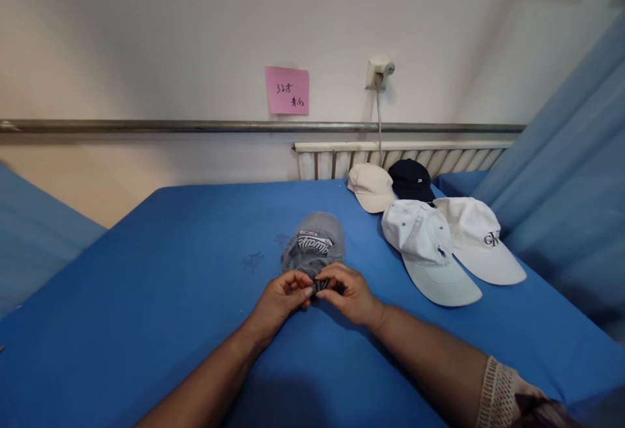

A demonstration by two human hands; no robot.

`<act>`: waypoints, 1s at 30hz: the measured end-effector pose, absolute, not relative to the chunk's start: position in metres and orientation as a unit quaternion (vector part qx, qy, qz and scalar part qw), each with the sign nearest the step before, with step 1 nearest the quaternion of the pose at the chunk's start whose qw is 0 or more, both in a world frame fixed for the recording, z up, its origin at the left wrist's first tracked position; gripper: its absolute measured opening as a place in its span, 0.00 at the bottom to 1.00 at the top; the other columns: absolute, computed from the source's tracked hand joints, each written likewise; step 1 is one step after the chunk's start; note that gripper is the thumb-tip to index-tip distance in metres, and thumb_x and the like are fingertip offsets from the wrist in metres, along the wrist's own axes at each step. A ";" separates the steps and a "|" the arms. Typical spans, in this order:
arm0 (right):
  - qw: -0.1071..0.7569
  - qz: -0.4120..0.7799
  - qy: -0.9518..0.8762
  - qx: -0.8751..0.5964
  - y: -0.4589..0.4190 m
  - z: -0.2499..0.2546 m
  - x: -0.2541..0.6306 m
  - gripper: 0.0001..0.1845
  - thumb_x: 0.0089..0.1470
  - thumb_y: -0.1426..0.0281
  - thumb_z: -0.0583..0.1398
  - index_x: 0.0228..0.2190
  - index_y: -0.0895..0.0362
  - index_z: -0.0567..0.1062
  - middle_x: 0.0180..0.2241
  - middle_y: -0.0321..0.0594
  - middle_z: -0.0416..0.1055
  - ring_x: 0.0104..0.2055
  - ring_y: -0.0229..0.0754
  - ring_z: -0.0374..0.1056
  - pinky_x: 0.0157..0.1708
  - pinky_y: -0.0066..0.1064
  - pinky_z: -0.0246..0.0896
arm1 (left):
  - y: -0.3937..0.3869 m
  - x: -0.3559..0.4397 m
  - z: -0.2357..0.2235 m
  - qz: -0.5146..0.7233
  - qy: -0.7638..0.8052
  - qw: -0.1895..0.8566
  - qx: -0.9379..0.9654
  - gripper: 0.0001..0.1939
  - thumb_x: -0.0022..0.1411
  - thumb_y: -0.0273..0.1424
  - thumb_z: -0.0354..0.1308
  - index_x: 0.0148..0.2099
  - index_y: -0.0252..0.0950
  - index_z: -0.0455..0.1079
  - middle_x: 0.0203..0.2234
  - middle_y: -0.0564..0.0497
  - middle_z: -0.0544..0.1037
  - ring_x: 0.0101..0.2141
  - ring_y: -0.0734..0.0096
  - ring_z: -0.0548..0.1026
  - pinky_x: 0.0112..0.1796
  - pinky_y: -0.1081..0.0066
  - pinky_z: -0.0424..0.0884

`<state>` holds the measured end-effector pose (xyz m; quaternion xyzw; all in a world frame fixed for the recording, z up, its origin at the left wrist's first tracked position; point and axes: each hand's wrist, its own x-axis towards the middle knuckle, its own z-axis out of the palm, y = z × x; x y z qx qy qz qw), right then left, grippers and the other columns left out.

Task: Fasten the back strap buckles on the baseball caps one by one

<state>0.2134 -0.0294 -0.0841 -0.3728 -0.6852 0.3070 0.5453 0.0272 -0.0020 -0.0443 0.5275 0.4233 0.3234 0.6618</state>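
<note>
A grey baseball cap (305, 255) with white lettering lies on the blue-covered table, its brim pointing away from me. At its near end, my left hand (283, 294) pinches the cap's dark back strap between thumb and fingers. From the other side, my right hand (349, 291) grips the same strap, close to the left fingertips. A small dark buckle or strap piece (319, 285) shows between the two hands; its details are too small to make out.
To the right sit a beige cap (370, 184), a navy cap (409, 177), a pale cap (417, 232) with a small dark logo and a white cap (469, 223). Behind the blue table (146, 271) are a radiator (351, 161) and a metal rail (195, 126). A blue curtain (566, 135) hangs at right.
</note>
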 end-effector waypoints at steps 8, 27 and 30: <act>0.538 0.287 -0.687 -0.395 -0.030 -0.082 0.213 0.10 0.53 0.69 0.64 0.39 0.55 0.75 0.35 0.39 0.71 0.31 0.36 0.67 0.29 0.27 0.65 | 0.001 0.024 -0.046 0.308 0.423 0.673 0.523 0.14 0.52 0.35 0.68 0.36 0.35 0.69 0.22 0.57 0.73 0.22 0.80 0.67 0.26 0.77 0.62; 0.537 0.297 -0.685 -0.392 -0.032 -0.083 0.213 0.11 0.53 0.71 0.64 0.40 0.54 0.75 0.40 0.41 0.70 0.29 0.34 0.67 0.28 0.27 0.66 | 0.000 0.024 -0.043 0.310 0.432 0.658 0.533 0.16 0.49 0.38 0.69 0.35 0.35 0.70 0.21 0.56 0.73 0.22 0.78 0.68 0.25 0.76 0.60; 0.543 0.286 -0.685 -0.391 -0.032 -0.083 0.213 0.11 0.53 0.70 0.64 0.40 0.54 0.74 0.39 0.41 0.70 0.29 0.35 0.67 0.27 0.26 0.66 | -0.001 0.025 -0.043 0.319 0.439 0.650 0.531 0.15 0.49 0.37 0.69 0.35 0.36 0.70 0.21 0.57 0.73 0.22 0.78 0.67 0.25 0.76 0.60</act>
